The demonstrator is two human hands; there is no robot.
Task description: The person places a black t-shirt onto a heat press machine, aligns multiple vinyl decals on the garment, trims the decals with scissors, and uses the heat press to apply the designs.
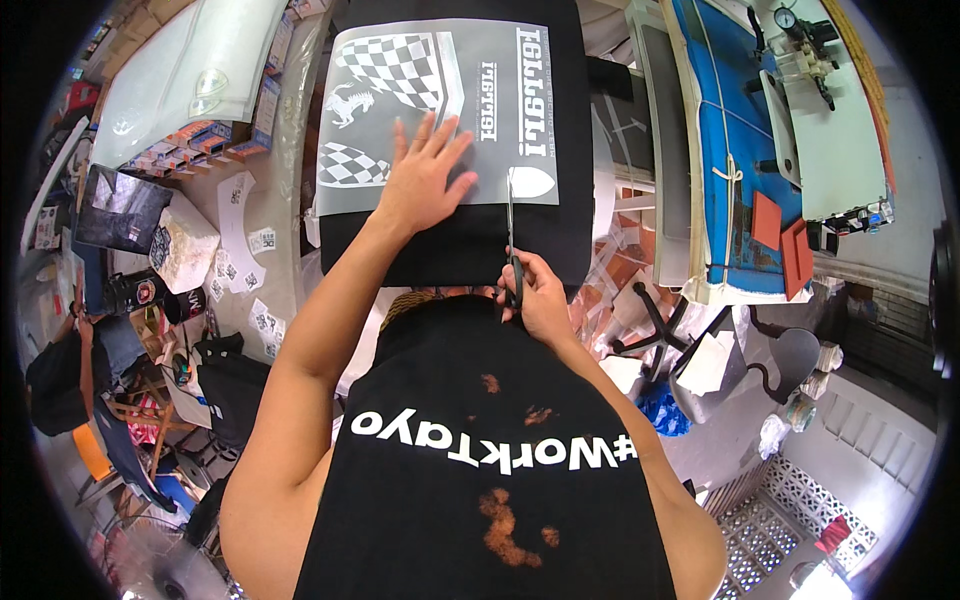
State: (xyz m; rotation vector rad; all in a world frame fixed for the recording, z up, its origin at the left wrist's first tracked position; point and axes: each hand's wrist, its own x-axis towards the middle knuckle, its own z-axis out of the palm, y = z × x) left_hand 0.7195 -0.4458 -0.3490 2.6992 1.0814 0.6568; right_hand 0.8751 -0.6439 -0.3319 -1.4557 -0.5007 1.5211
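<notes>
A translucent grey printed film sheet [445, 190] with white checkered patterns, a horse figure and lettering lies on a black padded surface [440, 250]. My left hand [425, 180] rests flat on its near middle, fingers spread. Closed round the dark handles of a pair of scissors [511, 225], my right hand [540, 295] is at the surface's near edge. The blades point away from me and reach over the sheet's near edge, beside a white shield shape [533, 184]. Whether they have cut into the film there, I cannot tell.
On the left, a glass-like sheet [200, 70] covers stacked boxes, with paper cutouts [235, 210] nearby. A blue-topped table [715, 200] with red blocks [767, 220] and a pressure gauge [787, 18] stands right. An office chair base [660, 325] is on the floor.
</notes>
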